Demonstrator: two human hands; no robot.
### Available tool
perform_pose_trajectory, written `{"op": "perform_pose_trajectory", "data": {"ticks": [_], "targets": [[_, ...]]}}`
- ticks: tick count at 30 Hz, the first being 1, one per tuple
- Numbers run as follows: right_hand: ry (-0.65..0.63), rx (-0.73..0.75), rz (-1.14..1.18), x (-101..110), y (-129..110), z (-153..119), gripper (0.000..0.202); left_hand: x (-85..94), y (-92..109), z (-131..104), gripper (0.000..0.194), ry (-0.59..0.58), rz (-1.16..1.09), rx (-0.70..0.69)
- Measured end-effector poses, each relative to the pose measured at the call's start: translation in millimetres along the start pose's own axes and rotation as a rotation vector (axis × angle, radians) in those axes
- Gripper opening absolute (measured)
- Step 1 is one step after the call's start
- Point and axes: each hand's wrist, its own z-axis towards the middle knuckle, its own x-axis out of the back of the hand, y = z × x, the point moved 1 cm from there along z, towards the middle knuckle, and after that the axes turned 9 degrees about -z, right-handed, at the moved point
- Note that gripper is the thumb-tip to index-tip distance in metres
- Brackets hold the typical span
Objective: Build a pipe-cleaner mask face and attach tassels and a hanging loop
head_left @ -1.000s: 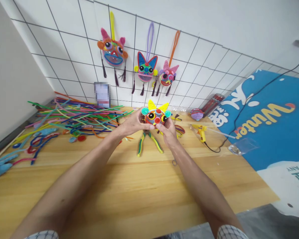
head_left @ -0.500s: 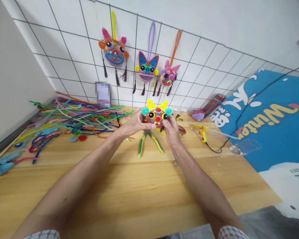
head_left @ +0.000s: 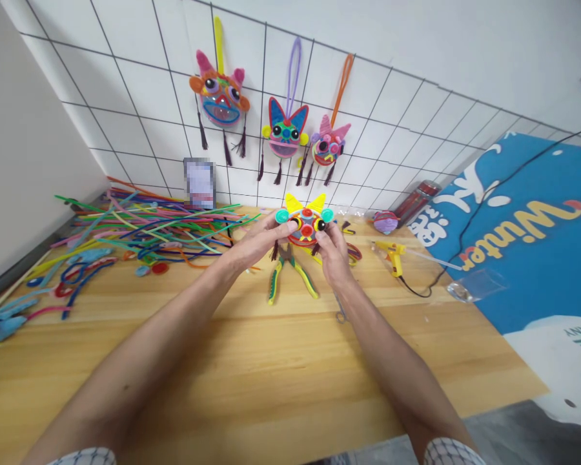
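Between both hands is a pipe-cleaner animal-face ornament with yellow pointed ears, turquoise round side pieces, black-and-yellow eyes and a red nose. My left hand grips its left side, the thumb lying across the front by one eye. On the other side my right hand holds it, thumb near the lower right edge. Dark tassels hang beneath the face. Just below it, pliers with green and yellow handles lie spread on the wooden table. Part of a pair of scissors shows beside my right wrist.
Colourful pipe cleaners are heaped at the left. Three finished face ornaments, one with blue ears, hang on the wall grid. To the right are a yellow glue gun with its black cord, a purple yarn ball and a dark red flask.
My left thumb has moved up from the ornament's lower edge onto its front near the eye. A tassel now shows below its left side. My right hand stays nearly in place.
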Motion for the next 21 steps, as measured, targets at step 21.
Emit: {"op": "perform_pose_trajectory", "data": {"ticks": [21], "targets": [[0.368, 0.406, -0.401, -8, -79, -27, 0.047, -3.5, 9, -2, 0.053, 0.113, 0.322, -0.043]]}}
